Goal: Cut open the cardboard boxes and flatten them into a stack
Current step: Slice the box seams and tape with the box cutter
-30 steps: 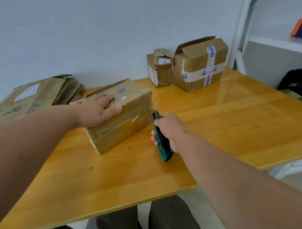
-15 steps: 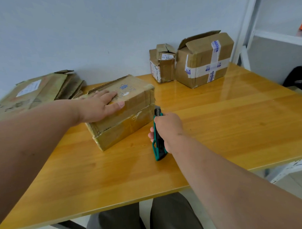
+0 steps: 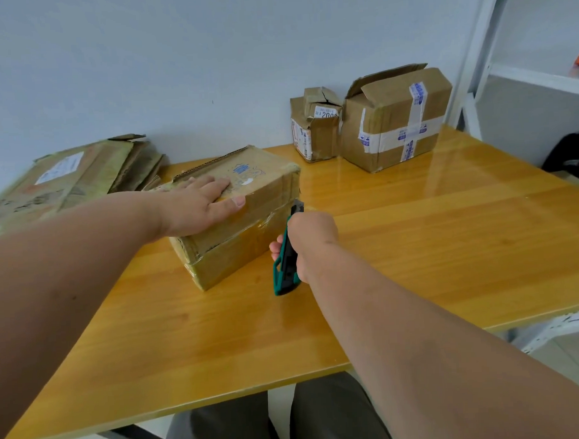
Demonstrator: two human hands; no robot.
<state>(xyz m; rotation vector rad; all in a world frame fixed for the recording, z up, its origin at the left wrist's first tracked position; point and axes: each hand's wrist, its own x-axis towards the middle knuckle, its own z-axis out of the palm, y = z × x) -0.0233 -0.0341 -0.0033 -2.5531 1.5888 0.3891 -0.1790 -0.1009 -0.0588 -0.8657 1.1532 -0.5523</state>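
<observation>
A taped brown cardboard box [image 3: 249, 227] lies on the wooden table [image 3: 414, 247]. My left hand [image 3: 202, 206] presses flat on its top, fingers spread. My right hand [image 3: 310, 238] grips a green and black utility knife [image 3: 284, 262]; the blade tip touches the box's right end near the taped seam. At the far left lies a stack of flattened cardboard [image 3: 67, 178]. Two more boxes stand at the back: a small crumpled one [image 3: 314, 126] and a larger one with white tape [image 3: 396, 117].
A white metal shelf unit [image 3: 522, 73] stands at the right beyond the table. A dark bag [image 3: 571, 157] sits below it. My legs in grey trousers [image 3: 272, 417] show under the table's front edge. A pale wall runs behind the table.
The knife in my right hand has shifted slightly forward along the box's right end. My left hand stays pressed on the box top. The view has tilted a little.
</observation>
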